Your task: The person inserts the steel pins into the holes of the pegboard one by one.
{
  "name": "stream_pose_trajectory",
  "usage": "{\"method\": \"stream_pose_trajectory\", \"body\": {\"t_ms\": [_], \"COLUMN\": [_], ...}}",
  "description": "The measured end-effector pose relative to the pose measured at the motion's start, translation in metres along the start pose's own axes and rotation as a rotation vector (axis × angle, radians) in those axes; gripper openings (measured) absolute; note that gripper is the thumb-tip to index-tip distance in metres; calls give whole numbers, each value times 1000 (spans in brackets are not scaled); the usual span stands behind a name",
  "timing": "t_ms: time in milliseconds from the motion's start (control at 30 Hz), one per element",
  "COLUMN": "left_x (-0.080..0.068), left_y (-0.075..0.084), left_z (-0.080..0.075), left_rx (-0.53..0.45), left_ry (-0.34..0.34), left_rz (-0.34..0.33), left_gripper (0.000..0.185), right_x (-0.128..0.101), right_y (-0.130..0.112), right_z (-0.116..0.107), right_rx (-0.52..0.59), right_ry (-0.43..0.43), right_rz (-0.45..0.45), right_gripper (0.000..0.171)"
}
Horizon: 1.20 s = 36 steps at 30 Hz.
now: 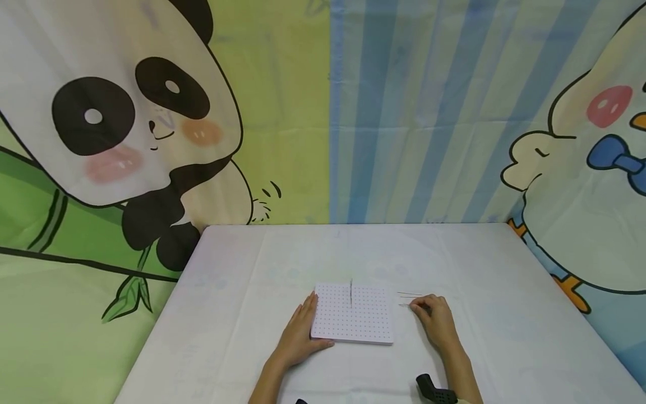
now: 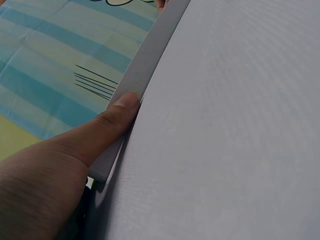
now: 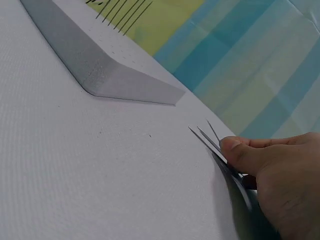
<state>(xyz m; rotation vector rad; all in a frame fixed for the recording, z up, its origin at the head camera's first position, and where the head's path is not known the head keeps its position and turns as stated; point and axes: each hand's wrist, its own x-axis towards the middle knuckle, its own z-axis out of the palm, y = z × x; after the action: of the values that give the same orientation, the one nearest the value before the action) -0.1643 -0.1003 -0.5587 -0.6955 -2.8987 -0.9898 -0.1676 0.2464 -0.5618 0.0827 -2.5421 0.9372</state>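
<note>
A white square board covered in small holes lies on the table. Several thin metal pins stand upright in one row toward its far half; the left wrist view shows these pins side by side. My left hand rests against the board, fingers straight along its left side and thumb along the front edge. To the right of the board, more thin metal pins lie on the table. There my right hand pinches one pin between thumb and index finger, other pins close beside it.
A white cloth-like surface covers the table. Behind it hangs a printed backdrop with a panda, stripes and another cartoon animal. A black device sits at my right wrist.
</note>
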Motion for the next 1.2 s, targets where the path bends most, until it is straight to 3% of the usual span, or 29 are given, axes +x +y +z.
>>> {"method": "stream_pose_trajectory", "body": {"t_ms": [300, 600, 733, 900, 1200], "left_x": [1, 0, 0, -1, 1], "left_y": [1, 3, 2, 1, 0], "left_z": [1, 0, 0, 0, 0], "left_rx": [11, 14, 21, 12, 3], "left_ry": [8, 6, 24, 31, 13], "left_rz": [3, -4, 10, 19, 4], "left_gripper": [112, 112, 112, 113, 113], "right_x": [0, 4, 7, 9, 11], "right_y": [-3, -16, -26, -43, -73], "right_z": [-3, -3, 0, 7, 21], "right_rx": [120, 485, 620, 717, 917], "right_ry": [2, 18, 5, -12, -38], "right_rz": [132, 206, 181, 103, 62], "right_gripper": [10, 19, 18, 16, 21]}}
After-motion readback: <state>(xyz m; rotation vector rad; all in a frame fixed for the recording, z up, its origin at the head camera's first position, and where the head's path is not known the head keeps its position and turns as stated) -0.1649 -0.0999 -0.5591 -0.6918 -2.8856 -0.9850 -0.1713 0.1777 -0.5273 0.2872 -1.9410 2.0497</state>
